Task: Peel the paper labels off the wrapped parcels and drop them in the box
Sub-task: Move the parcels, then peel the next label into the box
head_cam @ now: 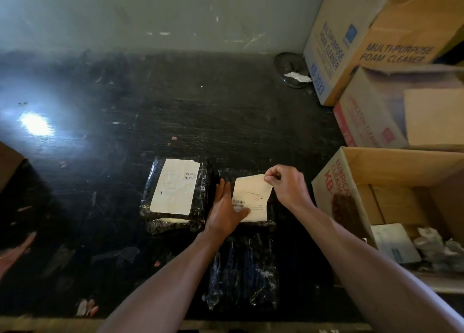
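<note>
Three black plastic-wrapped parcels lie on the dark floor. The left parcel [150, 202] carries a flat white label [174, 186]. The middle parcel [271, 207] has a cream label [253, 197] whose top right corner is lifted. My right hand [286, 182] pinches that corner. My left hand [226, 207] lies flat on the parcel's left side, thumb on the label's lower edge. A third parcel [243, 272] with no label in view lies nearer me. The open cardboard box [351, 167] stands at the right and holds peeled paper [394, 242].
Stacked cardboard boxes [351, 44] line the right wall. A round metal lid [291, 69] with crumpled paper sits at the back. Scraps of litter dot the floor. A bright glare spot [36, 123] shows at the left. Another person's hand [15, 252] is at the left edge.
</note>
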Demonstrator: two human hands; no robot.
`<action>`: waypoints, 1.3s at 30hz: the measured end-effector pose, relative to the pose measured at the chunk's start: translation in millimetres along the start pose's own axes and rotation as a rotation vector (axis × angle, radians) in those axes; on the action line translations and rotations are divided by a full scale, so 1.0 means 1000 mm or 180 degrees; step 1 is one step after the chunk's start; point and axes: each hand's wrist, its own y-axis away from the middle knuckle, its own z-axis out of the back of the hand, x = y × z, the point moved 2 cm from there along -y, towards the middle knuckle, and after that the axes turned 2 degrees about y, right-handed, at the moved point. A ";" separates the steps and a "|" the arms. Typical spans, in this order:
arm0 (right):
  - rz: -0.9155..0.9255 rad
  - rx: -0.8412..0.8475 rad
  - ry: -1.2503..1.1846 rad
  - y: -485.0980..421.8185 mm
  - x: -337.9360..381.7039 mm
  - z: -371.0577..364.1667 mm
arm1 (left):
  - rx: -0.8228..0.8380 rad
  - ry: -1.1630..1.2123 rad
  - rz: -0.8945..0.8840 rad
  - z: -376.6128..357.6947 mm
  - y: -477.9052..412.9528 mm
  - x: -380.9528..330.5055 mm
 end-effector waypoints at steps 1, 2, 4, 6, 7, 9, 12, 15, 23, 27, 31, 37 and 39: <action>-0.0003 -0.0006 -0.0012 0.002 0.000 0.002 | 0.0043 0.0006 -0.0090 -0.001 0.004 0.002; -0.0010 -0.0003 -0.0021 0.005 0.000 0.003 | 0.0089 -0.0012 -0.0225 -0.002 0.009 0.006; -0.0017 -0.0017 -0.0027 0.007 0.002 0.004 | 0.0182 -0.0053 -0.0446 -0.002 0.020 0.014; -0.0013 -0.0042 -0.0013 0.008 0.004 0.004 | 0.0244 -0.0078 -0.0513 0.001 0.027 0.019; -0.0003 -0.0054 -0.0002 0.009 0.006 0.004 | 0.0230 -0.0106 -0.0522 0.003 0.027 0.020; 0.0011 -0.0072 0.0013 0.009 0.008 0.004 | 0.0189 -0.0193 -0.0499 0.008 0.025 0.022; 0.0034 -0.0091 0.0017 0.011 0.010 0.008 | 0.0179 -0.0243 -0.0438 0.010 0.024 0.021; 0.0080 -0.0068 -0.0002 0.014 0.011 0.012 | 0.0148 -0.0260 -0.0393 0.009 0.024 0.020; 0.0072 -0.0484 -0.0331 0.011 0.025 0.067 | 0.0180 -0.0332 -0.0337 0.009 0.026 0.020; 0.0177 -0.0655 -0.0287 0.011 0.023 0.097 | 0.0163 -0.0465 -0.0329 0.011 0.032 0.006; 0.0125 -0.1019 -0.0327 0.020 0.010 0.138 | -0.0052 -0.0245 -0.0602 0.013 0.037 -0.041; -0.0128 -0.1636 -0.0323 0.046 -0.034 0.214 | 0.0112 -0.0171 -0.1113 -0.011 0.036 -0.142; -0.0238 -0.1810 -0.0218 0.059 -0.053 0.234 | 0.0257 -0.0292 -0.1281 -0.027 0.042 -0.171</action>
